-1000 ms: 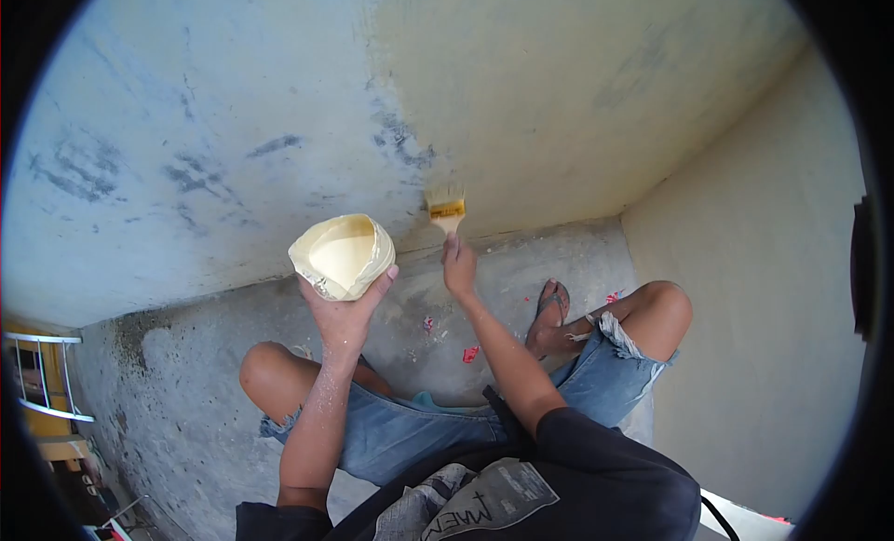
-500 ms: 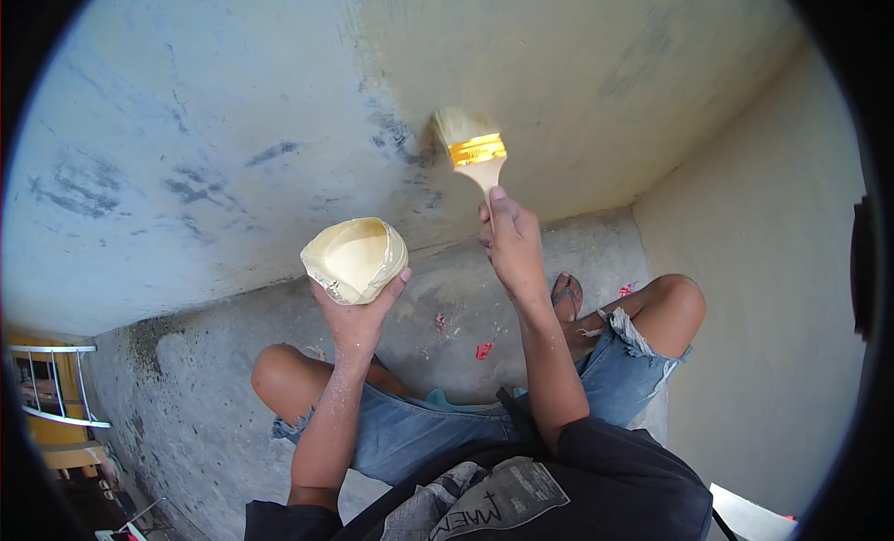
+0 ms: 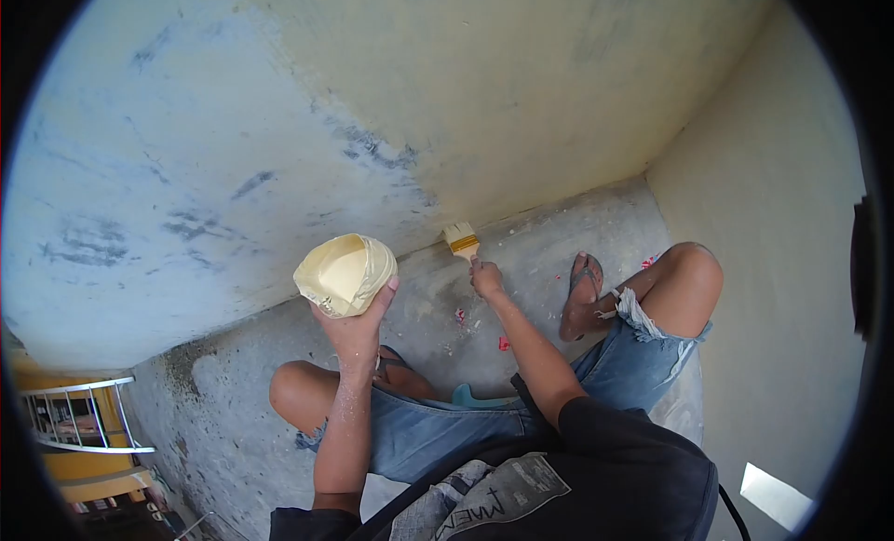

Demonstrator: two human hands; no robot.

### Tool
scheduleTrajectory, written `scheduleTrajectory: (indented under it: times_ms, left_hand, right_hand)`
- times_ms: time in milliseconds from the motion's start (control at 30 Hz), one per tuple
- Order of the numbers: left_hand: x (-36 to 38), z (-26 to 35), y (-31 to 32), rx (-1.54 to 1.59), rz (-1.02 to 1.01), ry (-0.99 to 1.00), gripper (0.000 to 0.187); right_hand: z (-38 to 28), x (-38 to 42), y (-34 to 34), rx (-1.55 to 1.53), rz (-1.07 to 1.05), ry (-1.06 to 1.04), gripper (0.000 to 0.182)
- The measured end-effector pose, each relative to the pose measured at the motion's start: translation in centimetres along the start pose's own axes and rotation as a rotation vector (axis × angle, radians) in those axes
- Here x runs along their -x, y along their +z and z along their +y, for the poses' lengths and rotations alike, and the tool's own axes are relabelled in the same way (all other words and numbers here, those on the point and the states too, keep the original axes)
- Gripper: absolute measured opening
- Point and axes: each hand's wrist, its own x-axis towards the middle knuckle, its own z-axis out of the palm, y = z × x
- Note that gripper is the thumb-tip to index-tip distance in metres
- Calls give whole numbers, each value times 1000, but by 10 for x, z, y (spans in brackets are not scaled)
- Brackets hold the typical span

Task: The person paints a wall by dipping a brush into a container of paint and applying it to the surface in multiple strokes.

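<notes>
My left hand (image 3: 357,322) holds up a small cut-off container (image 3: 344,273) filled with cream paint, gripped from below. My right hand (image 3: 486,278) is closed on the wooden handle of a paintbrush (image 3: 461,239) with a gold ferrule. Its bristles touch the bottom of the wall (image 3: 279,122), right where the wall meets the concrete floor (image 3: 521,252). The wall's right part is cream, its left part bluish grey with dark smudges. I squat in denim shorts, knees apart.
A cream side wall (image 3: 782,262) closes the corner on the right. My sandalled foot (image 3: 579,294) rests near the brush. Red scraps (image 3: 504,343) lie on the floor. A metal railing (image 3: 79,415) and yellow structure stand at the lower left.
The brush came down from mid-wall to the wall's base at the floor. The view shifted right. The paint container stayed held up in my left hand.
</notes>
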Motion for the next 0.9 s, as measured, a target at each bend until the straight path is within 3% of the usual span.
scheduleTrajectory:
  times_ms: [67, 133, 300, 400, 533, 600, 700, 833, 900]
  left_hand:
    - [-2, 1, 2, -10, -14, 9, 73]
    - [-1, 1, 4, 18, 27, 28, 71]
    - [-1, 2, 5, 6, 35, 30, 69]
    - [1, 2, 5, 24, 22, 2, 68]
    - [0, -1, 7, 20, 36, 17, 68]
    - [1, -1, 9, 15, 28, 27, 67]
    - [5, -4, 5, -14, 36, -12, 68]
    - [2, -6, 11, -24, 24, -5, 70]
    - [2, -8, 9, -31, 16, -8, 70]
  right_hand:
    - [-36, 7, -15, 3, -7, 96, 58]
    - [-102, 32, -39, 54, 64, -92, 55]
    - [-220, 119, -95, -272, 31, -278, 55]
    - [-209, 113, -72, -283, 136, -432, 57]
    - [-98, 32, -5, -219, 110, -409, 58]
    - [-46, 11, 8, -47, 175, -478, 63]
    - [-10, 9, 12, 73, 139, -286, 61]
    - [21, 25, 5, 138, 222, -200, 54]
    - [23, 41, -6, -2, 419, -85, 47]
